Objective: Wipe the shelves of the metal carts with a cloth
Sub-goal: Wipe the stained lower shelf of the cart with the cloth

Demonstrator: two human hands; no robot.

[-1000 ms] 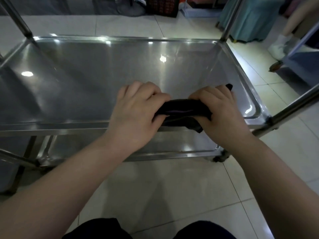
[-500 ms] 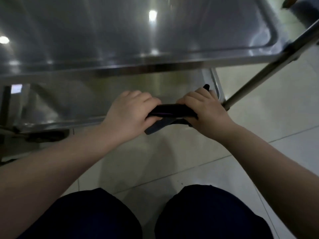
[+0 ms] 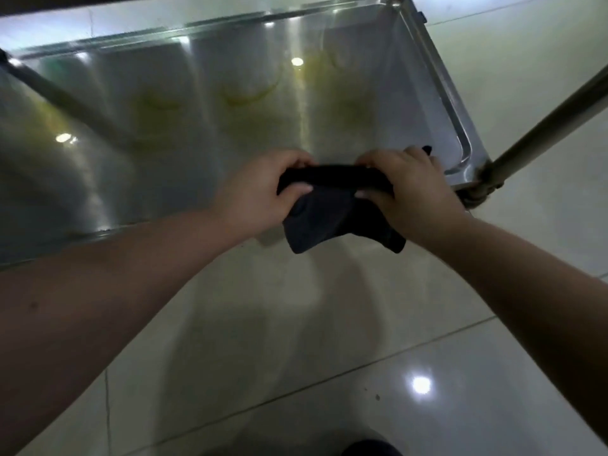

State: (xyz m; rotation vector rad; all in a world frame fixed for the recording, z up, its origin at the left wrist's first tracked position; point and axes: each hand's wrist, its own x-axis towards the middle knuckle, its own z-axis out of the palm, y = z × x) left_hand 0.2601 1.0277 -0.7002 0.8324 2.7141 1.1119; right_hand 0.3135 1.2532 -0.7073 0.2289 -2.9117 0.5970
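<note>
dark cloth [image 3: 332, 205] spans left hand [image 3: 263, 189] and right hand [image 3: 411, 189]; fingers of both are curled tight round its bunched top edge. cloth hangs at the cart shelf [image 3: 197, 126] near edge.

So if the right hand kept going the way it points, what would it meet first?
Beyond the cloth the right hand grips, probably the cart's steel shelf; height above it is unclear.
</note>
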